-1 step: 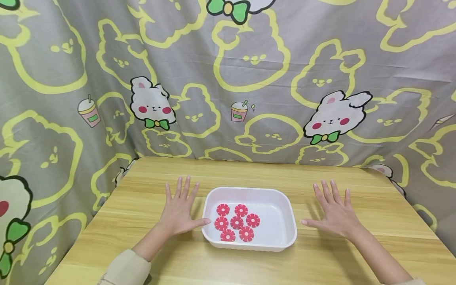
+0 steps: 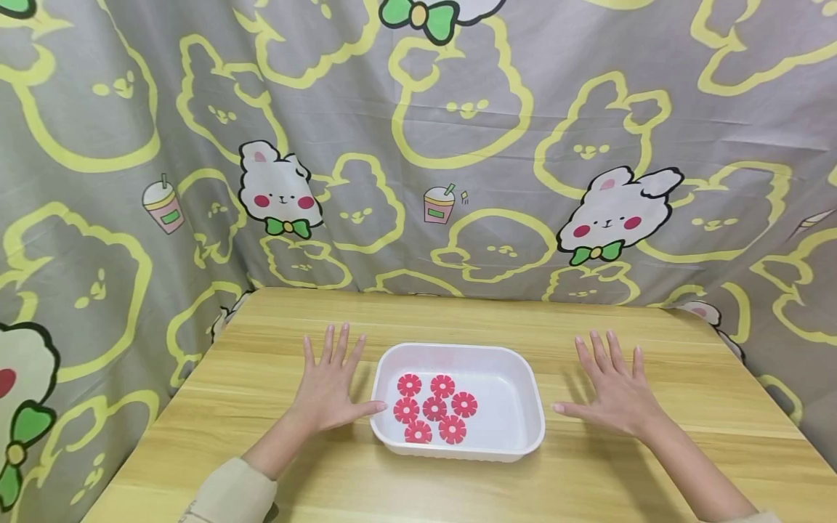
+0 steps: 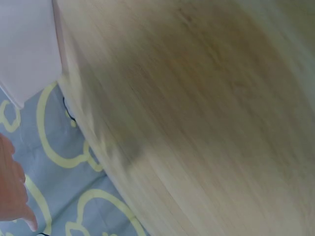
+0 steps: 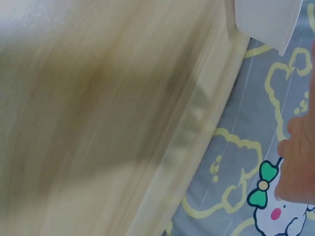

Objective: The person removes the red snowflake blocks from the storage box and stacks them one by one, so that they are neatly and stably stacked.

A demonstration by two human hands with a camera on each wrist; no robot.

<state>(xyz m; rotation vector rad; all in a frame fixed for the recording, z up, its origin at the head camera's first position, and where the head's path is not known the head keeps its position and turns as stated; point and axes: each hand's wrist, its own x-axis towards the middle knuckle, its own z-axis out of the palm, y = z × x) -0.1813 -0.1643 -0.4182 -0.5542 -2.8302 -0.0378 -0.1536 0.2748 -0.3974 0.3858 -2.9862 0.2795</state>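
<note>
A white rectangular tray [image 2: 519,414] with rounded corners stands on the wooden table. Several red notched discs with pale centres, one of them a red disc [image 2: 464,404], lie flat in its left half. To the tray's left my left hand [image 2: 327,396] is spread with straight fingers; its thumb tip overlaps the rim in the head view, and whether it touches I cannot tell. On the other side my right hand [image 2: 617,399] is spread likewise, its thumb a little apart from the tray. Each wrist view catches only a hand's edge and the white tray wall [image 3: 29,49] [image 4: 266,22].
The light wood table [image 2: 458,494] runs back to a grey curtain [image 2: 366,131] printed with yellow outlines and white rabbits. The curtain also hangs along the left and right sides of the table.
</note>
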